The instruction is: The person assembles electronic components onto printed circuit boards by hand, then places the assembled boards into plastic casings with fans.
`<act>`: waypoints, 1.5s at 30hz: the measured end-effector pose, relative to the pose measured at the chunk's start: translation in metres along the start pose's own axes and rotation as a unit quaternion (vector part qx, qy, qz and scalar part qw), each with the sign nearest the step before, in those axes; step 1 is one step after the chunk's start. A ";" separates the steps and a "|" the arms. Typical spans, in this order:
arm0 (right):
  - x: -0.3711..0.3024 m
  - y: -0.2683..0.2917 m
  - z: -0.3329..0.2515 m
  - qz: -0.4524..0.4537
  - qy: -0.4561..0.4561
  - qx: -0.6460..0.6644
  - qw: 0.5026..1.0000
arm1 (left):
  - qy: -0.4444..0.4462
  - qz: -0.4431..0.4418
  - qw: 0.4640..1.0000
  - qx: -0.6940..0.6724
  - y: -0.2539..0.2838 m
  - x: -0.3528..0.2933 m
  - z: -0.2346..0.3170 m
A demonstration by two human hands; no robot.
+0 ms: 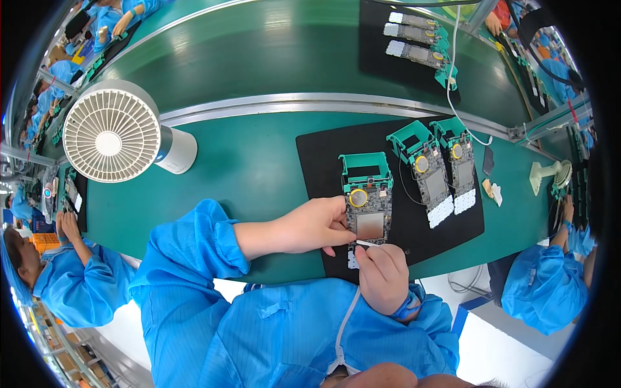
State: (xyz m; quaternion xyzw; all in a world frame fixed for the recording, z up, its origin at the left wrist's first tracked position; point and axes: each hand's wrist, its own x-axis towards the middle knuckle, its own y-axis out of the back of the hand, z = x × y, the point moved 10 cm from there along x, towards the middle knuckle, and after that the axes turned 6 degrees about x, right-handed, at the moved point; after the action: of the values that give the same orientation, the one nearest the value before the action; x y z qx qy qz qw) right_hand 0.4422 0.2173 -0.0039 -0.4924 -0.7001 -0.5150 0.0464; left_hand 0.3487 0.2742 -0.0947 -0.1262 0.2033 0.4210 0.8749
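A circuit board (381,205) with a green plastic frame at its far end, a yellow coin-shaped part and a silver metal plate lies in front of me on a black mat (318,155). My left hand (309,226) holds the board's left edge, its fingers closed against it. Near the board's lower end, my right hand (383,278) pinches a thin white stick (366,243), whose tip is close to the board just below the metal plate. The right hand covers part of the board's white lower end. A blue band circles my right wrist.
Two similar boards (432,181) (462,171) lie on the mat to the right. A white fan (111,132) stands at the left. Beyond a metal rail (310,103), several boards (414,52) rest on another black mat, with a white cable (453,84) hanging down. Co-workers sit at both sides.
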 end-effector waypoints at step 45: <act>-0.019 0.143 0.121 0.236 -0.233 -0.093 0.939 | -0.008 0.028 0.999 0.023 0.000 -0.003 0.000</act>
State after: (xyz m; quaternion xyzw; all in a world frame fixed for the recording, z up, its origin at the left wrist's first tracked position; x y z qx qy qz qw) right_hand 0.6107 0.2952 0.0253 -0.7516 -0.5043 -0.4229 -0.0439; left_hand 0.3469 0.2723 -0.0931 -0.0972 0.2092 0.4413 0.8672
